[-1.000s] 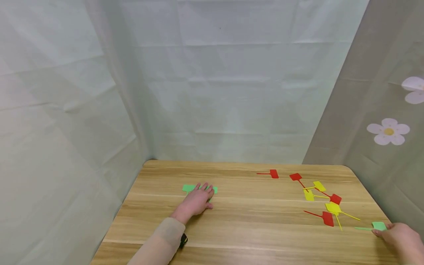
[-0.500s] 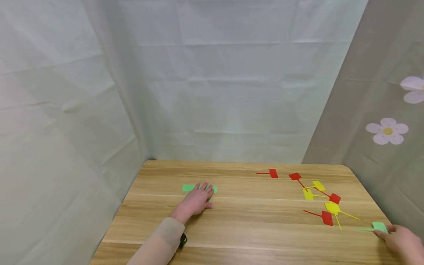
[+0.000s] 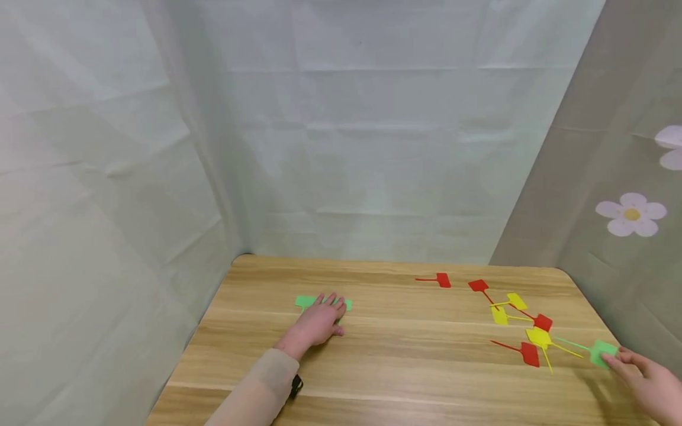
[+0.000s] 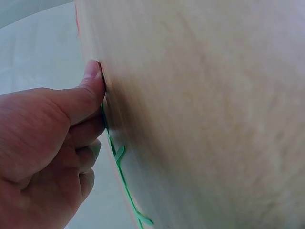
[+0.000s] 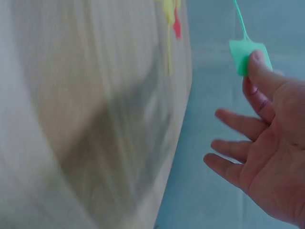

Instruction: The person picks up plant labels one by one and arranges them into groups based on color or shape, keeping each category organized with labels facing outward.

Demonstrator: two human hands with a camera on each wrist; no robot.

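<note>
My left hand (image 3: 318, 322) lies with its fingers spread over green tags (image 3: 303, 302) on the left part of the table. Pieces of green show on both sides of its fingers; the rest is hidden beneath. In the left wrist view, thin green strips (image 4: 125, 181) run along the tabletop beyond the thumb. At the right edge, my right hand (image 3: 647, 378) pinches another green tag (image 3: 602, 353) by its flat square head between thumb and index finger. This tag is raised above the table, its thin tail pointing left. In the right wrist view, the other fingers (image 5: 233, 149) are spread apart.
Red and yellow tags lie loosely clustered on the right half of the table, including a yellow tag (image 3: 538, 337) and a red tag (image 3: 530, 354). A separate red tag (image 3: 443, 280) lies near the back edge. Pale cloth (image 3: 373, 148) hangs around the wooden table (image 3: 405, 378).
My right hand has lifted the green tag off the table and tilted it, its tail now angled up and left. The left hand has stayed in place.
</note>
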